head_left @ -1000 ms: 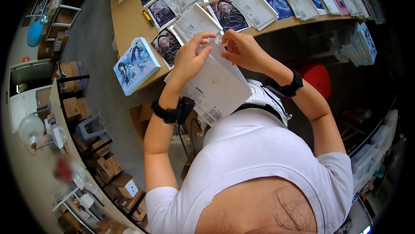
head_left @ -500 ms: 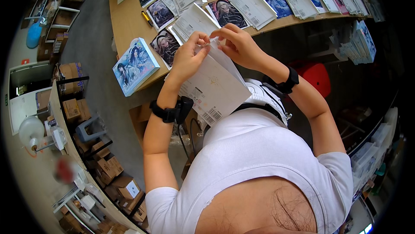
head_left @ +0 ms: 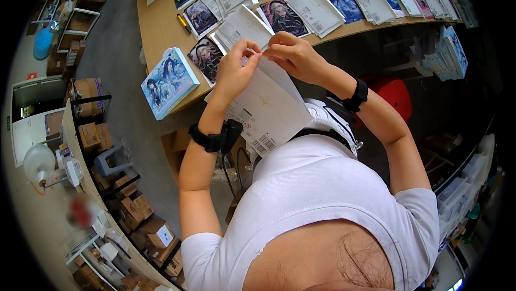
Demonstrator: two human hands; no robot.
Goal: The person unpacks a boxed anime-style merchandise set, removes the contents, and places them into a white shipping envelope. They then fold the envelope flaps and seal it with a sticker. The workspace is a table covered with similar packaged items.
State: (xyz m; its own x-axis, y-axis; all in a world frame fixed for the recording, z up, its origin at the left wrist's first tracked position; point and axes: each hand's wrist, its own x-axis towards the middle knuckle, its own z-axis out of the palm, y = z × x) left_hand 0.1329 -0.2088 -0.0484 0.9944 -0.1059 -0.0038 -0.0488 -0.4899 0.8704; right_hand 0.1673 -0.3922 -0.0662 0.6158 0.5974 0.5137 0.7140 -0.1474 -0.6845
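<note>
A white flat packet (head_left: 269, 109) with a barcode and a small gold emblem hangs in front of my waist, tilted, its lower corner close to my shirt. Its top edge is pinched by my left hand (head_left: 235, 72), with thumb and fingers together. My right hand (head_left: 295, 57) meets the left there, its fingertips pressed together at the same edge. What exactly the right fingertips grip is too small to tell. Just left of the hands, a dark illustrated card (head_left: 205, 59) lies on the table. A thick blue illustrated box (head_left: 170, 82) rests at the table's near left corner.
Rows of white packets (head_left: 313, 10) and illustrated cards cover the wooden table (head_left: 156, 17). A yellow-black pen (head_left: 183, 23) lies near its left side. Blue books (head_left: 450, 54) are stacked at right, above a red stool (head_left: 395, 97). Cardboard boxes (head_left: 134, 207) fill shelves at left.
My right hand has shifted slightly left, bringing its fingertips closer to the left ones at the packet's top edge. The packet stays in nearly the same place.
</note>
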